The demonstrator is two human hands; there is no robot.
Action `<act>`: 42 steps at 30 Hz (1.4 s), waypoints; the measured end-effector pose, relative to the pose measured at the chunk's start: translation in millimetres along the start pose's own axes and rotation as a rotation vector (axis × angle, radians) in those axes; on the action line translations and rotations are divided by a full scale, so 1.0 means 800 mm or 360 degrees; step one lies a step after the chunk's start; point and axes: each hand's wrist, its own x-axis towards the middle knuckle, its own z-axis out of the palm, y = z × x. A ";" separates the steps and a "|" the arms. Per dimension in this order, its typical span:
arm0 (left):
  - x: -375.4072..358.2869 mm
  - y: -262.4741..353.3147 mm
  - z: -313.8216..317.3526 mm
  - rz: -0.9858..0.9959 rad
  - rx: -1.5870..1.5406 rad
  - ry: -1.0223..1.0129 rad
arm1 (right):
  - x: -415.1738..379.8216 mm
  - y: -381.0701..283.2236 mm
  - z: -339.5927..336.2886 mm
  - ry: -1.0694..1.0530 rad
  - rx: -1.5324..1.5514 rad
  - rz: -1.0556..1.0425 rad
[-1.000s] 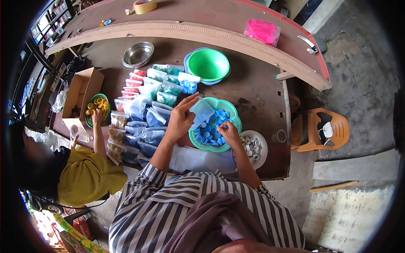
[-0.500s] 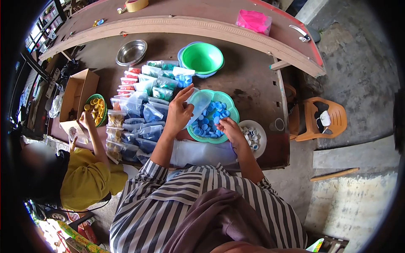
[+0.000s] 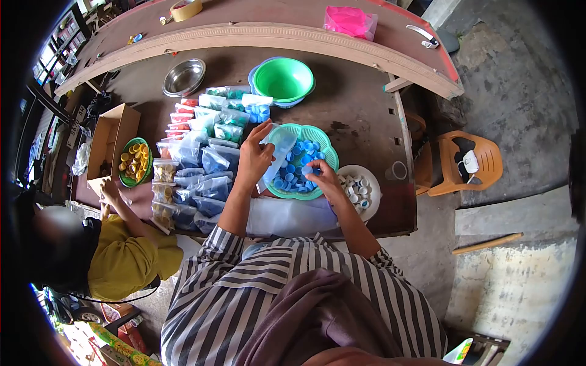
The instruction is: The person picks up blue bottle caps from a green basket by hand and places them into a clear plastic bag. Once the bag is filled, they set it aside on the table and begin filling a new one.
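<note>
Free tabletop (image 3: 351, 100) beyond basket (image 3: 331, 154), bags (image 3: 215, 160) leftward

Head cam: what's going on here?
The left hand holds a clear plastic bag at the edge of a teal basket; the right hand pinches a blue cap above the blue caps in it. Filled bags lie in rows to the left, a plate of white caps to the right. A co-worker sits at far left.

A brown table (image 3: 357, 91) spreads beneath and beyond the right hand (image 3: 328, 181), with a raised shelf (image 3: 262, 15) along its far side. Well right of that hand, an orange chair (image 3: 490, 161) stands on a stained grey floor (image 3: 519, 104). Far left of it, light shows between dark bars (image 3: 50, 104).
</note>
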 end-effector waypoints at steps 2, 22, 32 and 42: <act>0.003 -0.002 0.003 -0.0011 0.0032 0.0025 | 0.005 0.005 -0.001 0.0079 -0.0591 -0.0312; 0.005 0.015 -0.015 -0.0117 -0.0161 -0.0134 | 0.041 -0.086 0.048 -0.0076 -0.0401 -0.0569; -0.015 0.077 -0.086 -0.0070 -0.1400 -0.0567 | 0.038 0.005 0.064 -0.0561 0.0356 0.0288; -0.049 0.040 -0.122 0.0055 -0.1667 -0.0170 | -0.004 -0.014 0.054 -0.0640 0.0996 0.0290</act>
